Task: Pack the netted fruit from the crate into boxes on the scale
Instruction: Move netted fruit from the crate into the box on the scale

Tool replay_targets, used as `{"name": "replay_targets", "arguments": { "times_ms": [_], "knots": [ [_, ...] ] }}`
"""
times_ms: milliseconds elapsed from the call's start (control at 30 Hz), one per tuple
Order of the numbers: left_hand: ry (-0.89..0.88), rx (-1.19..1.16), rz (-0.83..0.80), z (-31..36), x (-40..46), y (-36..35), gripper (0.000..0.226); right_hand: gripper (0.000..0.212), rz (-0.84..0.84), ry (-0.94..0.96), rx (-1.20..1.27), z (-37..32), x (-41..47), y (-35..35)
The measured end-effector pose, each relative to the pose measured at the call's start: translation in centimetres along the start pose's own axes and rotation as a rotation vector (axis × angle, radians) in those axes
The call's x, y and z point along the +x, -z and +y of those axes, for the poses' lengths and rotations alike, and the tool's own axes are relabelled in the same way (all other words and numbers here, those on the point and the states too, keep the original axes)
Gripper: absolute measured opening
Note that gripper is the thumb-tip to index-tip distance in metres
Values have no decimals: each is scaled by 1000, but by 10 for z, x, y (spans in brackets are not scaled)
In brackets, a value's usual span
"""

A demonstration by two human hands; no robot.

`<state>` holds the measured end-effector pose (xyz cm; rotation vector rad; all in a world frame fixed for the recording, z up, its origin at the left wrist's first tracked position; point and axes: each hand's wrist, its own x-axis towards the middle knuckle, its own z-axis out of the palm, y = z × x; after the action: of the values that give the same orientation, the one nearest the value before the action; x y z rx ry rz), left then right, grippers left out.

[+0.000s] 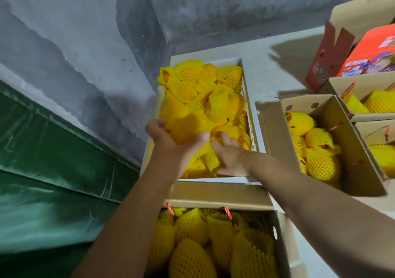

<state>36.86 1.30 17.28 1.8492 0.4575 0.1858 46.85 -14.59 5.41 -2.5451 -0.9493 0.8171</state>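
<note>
Hands over the crate (250,98), both reaching in from the near side. The left hand (171,143) has a netted fruit (188,128) cupped from below: the fruit sits in the palm, fingers curled up around its far left side, thumb lying across its near right edge. It is blurred, raised a little above the heap of other yellow-netted fruit that fills the crate. The right hand (232,156) lies palm down on the pile just beside it, fingers spread and slightly bent, tips touching the netting near the held fruit; whether they pinch anything, I cannot tell.

Nearest the camera, a cardboard box (215,196) stands open below the forearms, its far flap touching the crate's near rim, with netted fruit packed inside and red cord handles on its wall. To the right of the crate another open box (346,132) is partly filled with netted fruit. Further right, more cartons, and an orange printed box (372,53) at the back. Grey wall on the left, green sheet (53,170) beneath it.
</note>
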Motion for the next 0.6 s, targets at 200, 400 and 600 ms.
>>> {"name": "replay_targets", "arguments": {
  "times_ms": [200,400,600],
  "knots": [
    [269,-756,-8,-29,-107,79,98,95,291,-2,799,-35,-93,54],
    [96,-264,-111,-42,-141,128,73,35,671,198,1614,-126,-230,1],
    [-229,35,-169,-25,-182,136,49,60,719,90,1571,-231,-300,-87]
  ]
}}
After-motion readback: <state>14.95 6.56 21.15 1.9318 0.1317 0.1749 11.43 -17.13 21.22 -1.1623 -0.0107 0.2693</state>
